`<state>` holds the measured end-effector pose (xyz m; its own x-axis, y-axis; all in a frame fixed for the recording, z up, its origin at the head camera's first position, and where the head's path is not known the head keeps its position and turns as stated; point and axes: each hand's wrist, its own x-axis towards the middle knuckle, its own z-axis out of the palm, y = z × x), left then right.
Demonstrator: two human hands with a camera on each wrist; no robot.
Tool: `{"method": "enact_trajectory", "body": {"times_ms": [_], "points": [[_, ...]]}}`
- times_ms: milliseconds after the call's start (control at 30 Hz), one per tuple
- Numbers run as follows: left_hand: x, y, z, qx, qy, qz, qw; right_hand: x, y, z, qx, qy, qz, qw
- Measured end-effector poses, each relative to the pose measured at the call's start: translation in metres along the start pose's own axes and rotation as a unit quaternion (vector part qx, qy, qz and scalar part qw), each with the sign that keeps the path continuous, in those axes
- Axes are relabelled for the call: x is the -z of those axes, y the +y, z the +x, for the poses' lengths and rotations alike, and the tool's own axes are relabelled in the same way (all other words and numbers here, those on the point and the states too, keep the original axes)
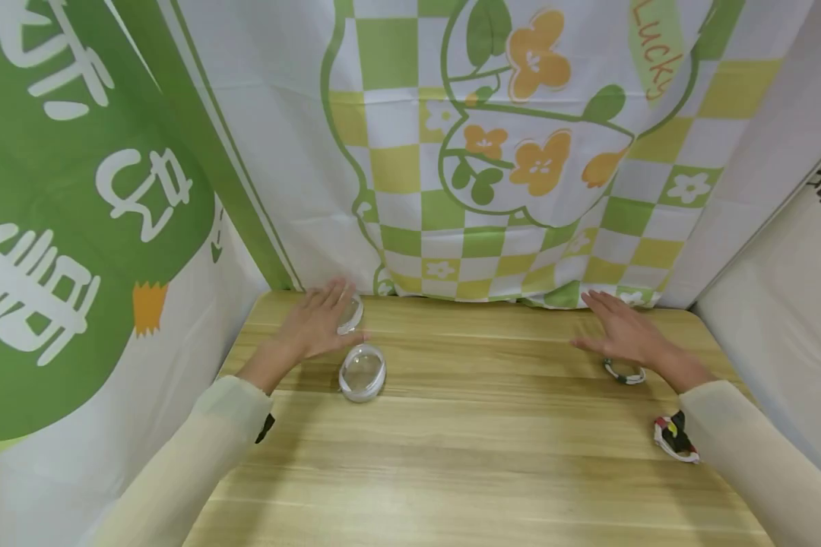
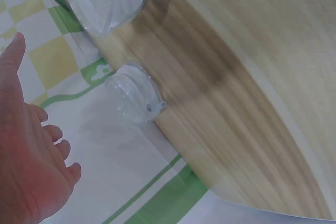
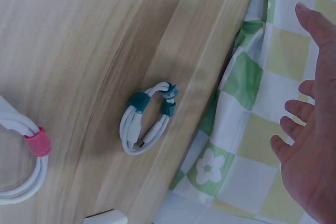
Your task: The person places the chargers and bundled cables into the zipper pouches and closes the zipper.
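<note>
My left hand point(image 1: 315, 323) is held over the back left of the wooden table, palm down with fingers spread, holding nothing. Beneath and beside it are two round clear zip cases: one point(image 1: 362, 374) stands out by the thumb, while the other point(image 1: 351, 316) is partly hidden behind the hand. On the right, my empty right hand point(image 1: 621, 332) hovers over the back of the table with its fingers extended. Close below it lies a coiled white cable point(image 3: 126, 129) with dark green ties. Nearer my right forearm is another white cable point(image 3: 37, 171) with a red tie.
Patterned cloth point(image 1: 417, 190) hangs along the table's back edge, and printed cloth walls rise on the left and right. A small white object point(image 3: 106, 217) shows at the bottom of the right wrist view. Bare wood point(image 1: 479, 410) spans the middle of the table.
</note>
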<state>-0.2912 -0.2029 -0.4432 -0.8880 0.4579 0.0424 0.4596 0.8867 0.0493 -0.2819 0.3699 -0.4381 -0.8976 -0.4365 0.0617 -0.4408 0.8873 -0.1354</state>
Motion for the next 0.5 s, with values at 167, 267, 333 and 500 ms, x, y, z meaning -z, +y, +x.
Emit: {"method": "enact_trajectory", "body": {"times_ms": [167,267,333,500], "points": [[-0.006,0.003,-0.009,-0.006,-0.007,-0.021,0.9997,-0.004,0.003,-0.005,0.0,0.003,0.004,1.0],[-0.008,0.005,-0.012,-0.012,-0.013,-0.029,0.9994,-0.005,0.005,-0.008,-0.005,-0.005,0.016,0.9998],[-0.01,0.006,-0.015,-0.019,-0.017,-0.032,0.9992,-0.006,0.006,-0.01,-0.005,-0.01,0.024,0.9996],[-0.013,0.009,-0.02,-0.044,-0.038,-0.031,0.9978,-0.008,0.009,-0.014,0.007,-0.015,0.036,0.9992]]}}
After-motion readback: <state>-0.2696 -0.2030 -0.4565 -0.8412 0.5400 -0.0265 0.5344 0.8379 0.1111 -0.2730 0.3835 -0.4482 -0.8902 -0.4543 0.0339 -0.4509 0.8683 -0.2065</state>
